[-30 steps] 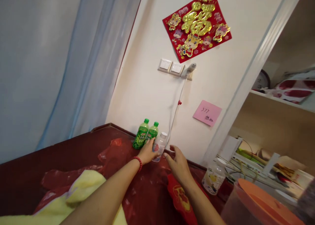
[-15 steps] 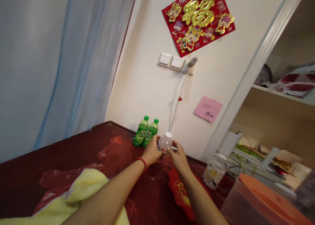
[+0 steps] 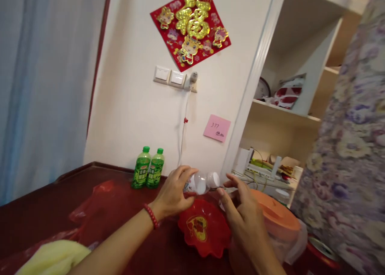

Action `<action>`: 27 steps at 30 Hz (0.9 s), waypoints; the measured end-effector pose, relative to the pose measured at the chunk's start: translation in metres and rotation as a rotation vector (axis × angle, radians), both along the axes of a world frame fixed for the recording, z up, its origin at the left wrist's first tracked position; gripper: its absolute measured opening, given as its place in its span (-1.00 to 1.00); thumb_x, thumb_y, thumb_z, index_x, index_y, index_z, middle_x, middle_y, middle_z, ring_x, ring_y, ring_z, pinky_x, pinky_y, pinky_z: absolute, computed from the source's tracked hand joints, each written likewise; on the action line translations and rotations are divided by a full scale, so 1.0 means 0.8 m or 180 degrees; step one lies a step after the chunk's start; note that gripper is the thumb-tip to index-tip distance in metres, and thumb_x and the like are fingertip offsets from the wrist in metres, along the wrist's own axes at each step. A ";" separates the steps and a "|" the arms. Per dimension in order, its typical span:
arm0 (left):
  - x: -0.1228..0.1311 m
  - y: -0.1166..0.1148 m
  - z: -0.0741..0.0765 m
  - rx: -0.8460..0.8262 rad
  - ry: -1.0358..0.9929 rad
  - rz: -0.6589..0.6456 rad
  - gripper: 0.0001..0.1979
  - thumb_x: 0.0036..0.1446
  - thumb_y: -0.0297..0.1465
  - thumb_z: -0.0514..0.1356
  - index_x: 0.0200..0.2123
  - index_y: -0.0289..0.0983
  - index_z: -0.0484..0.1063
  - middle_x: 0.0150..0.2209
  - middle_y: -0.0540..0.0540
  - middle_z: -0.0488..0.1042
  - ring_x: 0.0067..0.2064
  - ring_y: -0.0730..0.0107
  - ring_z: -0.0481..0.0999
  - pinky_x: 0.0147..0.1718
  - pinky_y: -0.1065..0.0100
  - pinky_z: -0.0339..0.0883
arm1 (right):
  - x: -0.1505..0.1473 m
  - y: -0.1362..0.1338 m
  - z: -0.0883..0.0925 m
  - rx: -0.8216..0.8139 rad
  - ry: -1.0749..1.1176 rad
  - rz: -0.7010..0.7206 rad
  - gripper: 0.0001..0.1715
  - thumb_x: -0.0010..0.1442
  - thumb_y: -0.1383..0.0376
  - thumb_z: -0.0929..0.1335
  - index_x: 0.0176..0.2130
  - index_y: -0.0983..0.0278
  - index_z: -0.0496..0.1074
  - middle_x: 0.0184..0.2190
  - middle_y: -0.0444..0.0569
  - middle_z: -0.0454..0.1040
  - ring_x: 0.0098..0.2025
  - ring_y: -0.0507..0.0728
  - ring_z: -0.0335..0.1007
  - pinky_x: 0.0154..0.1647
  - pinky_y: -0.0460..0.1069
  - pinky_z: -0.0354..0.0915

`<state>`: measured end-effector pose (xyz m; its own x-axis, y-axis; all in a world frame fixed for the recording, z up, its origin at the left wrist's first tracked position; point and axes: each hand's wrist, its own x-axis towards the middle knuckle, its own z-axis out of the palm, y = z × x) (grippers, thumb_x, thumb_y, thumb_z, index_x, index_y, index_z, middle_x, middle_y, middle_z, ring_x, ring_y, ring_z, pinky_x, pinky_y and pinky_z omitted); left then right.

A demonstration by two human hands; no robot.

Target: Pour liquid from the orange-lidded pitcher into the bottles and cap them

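Over went the clear bottle (image 3: 197,183), upright moments earlier, tipped sideways at the frame's lower centre, leaving only the grip of the left hand (image 3: 173,190) holding it as the right hand (image 3: 244,210), unclasped, hovered beside its cap (image 3: 214,180).

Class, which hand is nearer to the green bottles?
Left. The left hand, holding a clear bottle, is right of the green bottles in view; the right hand is farther right, near the white cap.

clear smooth plas. btl (image 3: 199,183), glossy red plas. dish (image 3: 209,227), matt ylw cloth (image 3: 54,257), shiny foil-&-paper poster (image 3: 192,28)
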<state>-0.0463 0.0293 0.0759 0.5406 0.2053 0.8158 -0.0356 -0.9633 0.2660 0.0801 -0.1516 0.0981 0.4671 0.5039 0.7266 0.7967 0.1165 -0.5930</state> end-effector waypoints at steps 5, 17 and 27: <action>-0.002 -0.008 0.010 0.0475 -0.0110 0.0097 -0.29 -0.10 -0.51 0.24 0.19 -0.07 0.28 0.08 -0.18 0.38 0.10 0.00 0.42 0.10 0.00 0.36 | -0.004 -0.005 0.011 -0.0219 -0.0580 -0.0265 -0.55 0.33 0.04 0.28 0.03 0.28 0.43 -0.17 0.09 0.52 -0.19 0.22 0.45 -0.19 0.08 0.34; -0.013 -0.010 0.038 0.0878 0.0120 -0.0098 -0.18 -0.07 -0.54 0.24 0.28 0.00 0.18 0.12 -0.14 0.38 0.11 0.02 0.42 0.09 0.01 0.37 | 0.005 -0.025 0.026 -0.0356 -0.0949 0.0327 -0.57 0.33 0.34 0.27 0.17 0.22 0.34 -0.08 0.05 0.43 -0.12 0.14 0.42 -0.11 0.05 0.35; -0.013 -0.014 0.045 0.1259 0.0151 -0.0074 -0.22 -0.05 -0.54 0.23 0.26 -0.04 0.16 0.08 -0.15 0.40 0.09 0.04 0.41 0.14 -0.05 0.26 | -0.002 -0.028 0.031 -0.0744 -0.0477 -0.0073 -0.72 0.32 0.14 0.33 -0.08 0.26 0.45 -0.26 0.01 0.48 -0.24 0.19 0.39 -0.23 0.08 0.29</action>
<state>-0.0570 0.0178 0.1119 0.5803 -0.1325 0.8035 -0.0551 -0.9908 -0.1236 0.0785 -0.1743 0.1230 0.3765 0.6565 0.6537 0.8784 -0.0287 -0.4770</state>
